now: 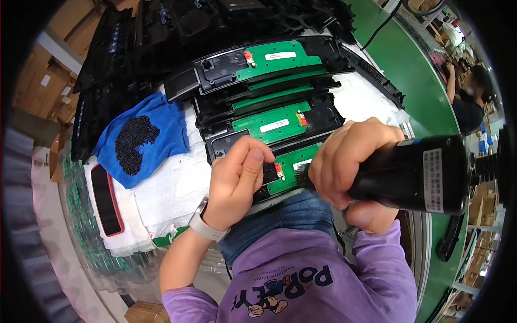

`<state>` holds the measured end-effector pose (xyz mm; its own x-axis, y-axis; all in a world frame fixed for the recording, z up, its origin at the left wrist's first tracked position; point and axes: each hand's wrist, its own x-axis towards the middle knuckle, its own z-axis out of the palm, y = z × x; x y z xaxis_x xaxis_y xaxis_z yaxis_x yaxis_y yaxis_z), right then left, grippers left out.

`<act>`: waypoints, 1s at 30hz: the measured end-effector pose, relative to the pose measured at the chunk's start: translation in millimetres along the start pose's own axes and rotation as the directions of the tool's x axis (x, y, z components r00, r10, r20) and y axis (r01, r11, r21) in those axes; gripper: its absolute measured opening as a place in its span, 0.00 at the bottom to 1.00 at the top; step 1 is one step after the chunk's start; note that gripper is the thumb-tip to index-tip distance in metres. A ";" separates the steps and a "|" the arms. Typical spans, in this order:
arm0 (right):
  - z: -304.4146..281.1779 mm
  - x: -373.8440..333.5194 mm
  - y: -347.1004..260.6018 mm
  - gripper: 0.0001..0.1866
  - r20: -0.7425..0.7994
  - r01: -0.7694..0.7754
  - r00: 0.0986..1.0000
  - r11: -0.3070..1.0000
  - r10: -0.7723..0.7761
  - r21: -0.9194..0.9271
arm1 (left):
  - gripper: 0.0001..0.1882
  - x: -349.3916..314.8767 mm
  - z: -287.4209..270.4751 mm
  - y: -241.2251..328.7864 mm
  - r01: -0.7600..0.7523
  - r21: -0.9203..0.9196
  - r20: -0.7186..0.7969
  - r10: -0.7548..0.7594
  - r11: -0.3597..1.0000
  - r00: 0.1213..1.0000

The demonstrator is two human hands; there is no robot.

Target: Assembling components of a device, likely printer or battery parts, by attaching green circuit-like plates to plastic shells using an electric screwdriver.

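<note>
My right hand (350, 161) is wrapped round a black electric screwdriver (412, 175), which lies nearly level with its tip end pointing left. Under that tip is the nearest black plastic panel, with a green circuit board (288, 167) and a small red connector (279, 171) on it. At the panel's left part, my left hand (237, 175) is closed, thumb against the curled index finger. Whatever it may hold is hidden. Beyond it, several similar panels overlap in a row, among them one with a green board (274, 125) and a white label.
Left of the panels, a blue cloth (169, 121) carries a heap of small black screws (132, 145). A red-edged phone (106, 202) lies on the white padding (161, 202). More black plastic parts (188, 24) are piled at the back. Another person (471, 102) is at the far right.
</note>
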<state>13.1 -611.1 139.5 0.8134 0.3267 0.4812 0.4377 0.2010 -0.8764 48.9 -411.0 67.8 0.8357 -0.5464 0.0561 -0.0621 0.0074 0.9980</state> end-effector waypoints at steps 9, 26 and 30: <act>-5.7 1.7 6.8 0.18 -0.060 0.099 0.994 0.979 -0.090 0.180 | 0.04 2.2 8.4 1.3 -0.023 -0.238 -0.049 0.012 0.971 0.999; -28.3 1.5 21.2 0.20 -0.244 0.438 0.899 0.752 -0.364 0.491 | 0.05 -0.6 -2.6 8.3 0.000 -0.138 -0.138 -0.019 0.990 0.990; -27.0 3.2 22.0 0.20 -0.223 0.424 0.906 0.756 -0.361 0.499 | 0.04 -1.9 -4.6 9.3 0.071 -0.170 -0.105 -0.090 0.983 0.990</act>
<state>35.7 -630.6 121.1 0.6638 0.0178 0.7477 0.4845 0.7513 -0.4481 49.3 -406.0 77.1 0.8903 -0.4543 -0.0310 0.0910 0.1107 0.9897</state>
